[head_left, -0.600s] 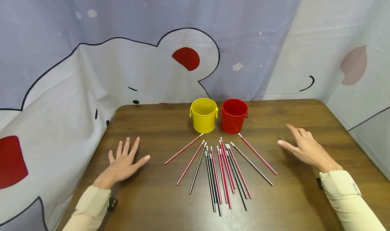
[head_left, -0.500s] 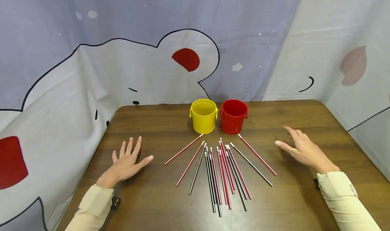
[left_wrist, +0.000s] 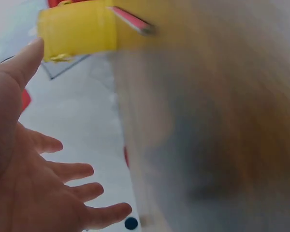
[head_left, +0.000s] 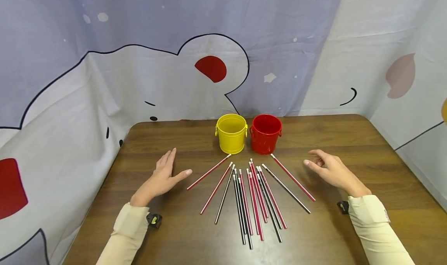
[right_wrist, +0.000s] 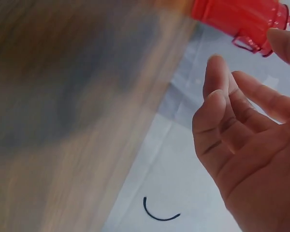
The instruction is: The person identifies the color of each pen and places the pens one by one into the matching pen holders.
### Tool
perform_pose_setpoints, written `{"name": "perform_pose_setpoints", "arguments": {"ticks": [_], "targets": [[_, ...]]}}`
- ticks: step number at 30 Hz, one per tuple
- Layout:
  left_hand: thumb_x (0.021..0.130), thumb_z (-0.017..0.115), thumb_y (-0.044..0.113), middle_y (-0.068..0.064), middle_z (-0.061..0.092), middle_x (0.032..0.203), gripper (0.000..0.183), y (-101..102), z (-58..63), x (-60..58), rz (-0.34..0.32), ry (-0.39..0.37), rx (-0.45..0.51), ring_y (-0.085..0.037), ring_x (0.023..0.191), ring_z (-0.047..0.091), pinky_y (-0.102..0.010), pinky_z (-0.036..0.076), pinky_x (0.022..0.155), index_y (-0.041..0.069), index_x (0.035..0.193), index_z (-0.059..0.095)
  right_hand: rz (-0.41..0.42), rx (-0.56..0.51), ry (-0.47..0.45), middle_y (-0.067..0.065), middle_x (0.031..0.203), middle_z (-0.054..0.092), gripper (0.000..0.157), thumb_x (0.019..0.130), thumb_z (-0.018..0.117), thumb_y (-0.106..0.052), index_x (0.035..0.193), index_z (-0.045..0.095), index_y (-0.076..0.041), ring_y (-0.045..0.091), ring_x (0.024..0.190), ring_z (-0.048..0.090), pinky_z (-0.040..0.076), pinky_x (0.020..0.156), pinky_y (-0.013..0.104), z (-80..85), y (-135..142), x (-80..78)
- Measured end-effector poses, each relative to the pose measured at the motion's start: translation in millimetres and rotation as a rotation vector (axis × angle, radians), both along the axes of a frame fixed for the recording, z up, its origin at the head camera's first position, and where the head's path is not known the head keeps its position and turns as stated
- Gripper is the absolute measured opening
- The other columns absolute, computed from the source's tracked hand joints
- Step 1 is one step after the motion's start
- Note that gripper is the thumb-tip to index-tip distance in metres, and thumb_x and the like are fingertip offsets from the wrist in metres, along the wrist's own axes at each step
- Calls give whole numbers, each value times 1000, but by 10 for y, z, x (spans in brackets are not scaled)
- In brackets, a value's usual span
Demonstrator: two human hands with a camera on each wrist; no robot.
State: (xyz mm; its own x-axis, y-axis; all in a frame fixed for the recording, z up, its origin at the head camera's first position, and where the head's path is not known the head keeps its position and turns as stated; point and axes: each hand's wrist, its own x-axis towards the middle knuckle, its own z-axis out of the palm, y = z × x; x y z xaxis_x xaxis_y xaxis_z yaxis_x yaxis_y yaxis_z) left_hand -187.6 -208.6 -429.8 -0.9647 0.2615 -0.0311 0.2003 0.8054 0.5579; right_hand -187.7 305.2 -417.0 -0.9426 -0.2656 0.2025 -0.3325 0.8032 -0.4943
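Note:
Several red and black pencils with white ends lie fanned out mid-table, among them a red pencil point(head_left: 208, 172) at the left edge and a black pencil point(head_left: 286, 189) toward the right. To the left of the fan, my left hand point(head_left: 161, 179) hovers with straight fingers and thumb spread, holding nothing. On the other side my right hand point(head_left: 333, 171) is in the air, its fingers loosely bent and nothing in them. Behind the pencils a yellow bucket point(head_left: 232, 139) and a red bucket point(head_left: 265, 139) stand upright side by side. In the left wrist view one pencil point(left_wrist: 131, 19) shows near the yellow bucket.
The brown wooden table point(head_left: 167, 234) ends at a back edge just behind the buckets. A printed curtain point(head_left: 139, 78) hangs behind it and along the sides.
Both hands have moved inward, the left one rightward and the right one leftward toward the pencils. The right fingers have bent more. Pencils and buckets have stayed in place.

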Motion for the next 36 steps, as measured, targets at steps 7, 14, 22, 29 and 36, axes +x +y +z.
{"name": "perform_pose_setpoints", "arguments": {"ticks": [7,14,22,29,36], "targets": [[78,56,64,-15,7,152,101,277,62,-156,8,-4,129,-38,137,6,-60,19,104,15,148,3,3,-58,-35,1,80,62,34,88,60,-31,112,58,-6,15,74,56,44,64,26,63,-231,-106],[72,60,66,-12,3,152,107,510,49,-305,58,-35,208,-37,137,6,-63,21,102,30,146,-8,-11,-98,-124,3,86,64,37,88,60,-35,109,60,-5,16,78,58,46,68,29,93,-422,-202],[73,63,62,-14,11,151,107,695,33,-425,73,-4,285,-37,138,9,-61,18,104,29,147,-6,-58,-134,-202,10,91,65,36,87,61,-31,107,59,-1,21,81,59,46,72,34,131,-627,-298],[72,68,57,-16,23,148,106,913,23,-540,93,14,362,-30,135,25,-53,27,104,21,148,4,-128,-88,-253,15,91,67,34,85,60,-25,103,59,4,26,85,62,48,74,41,163,-792,-342],[71,72,50,-13,26,146,104,1188,56,-672,136,30,434,-32,132,28,-54,28,103,18,147,9,-166,-44,-276,14,86,66,27,81,60,-19,96,61,3,26,80,61,48,70,40,141,-884,-400]]}}
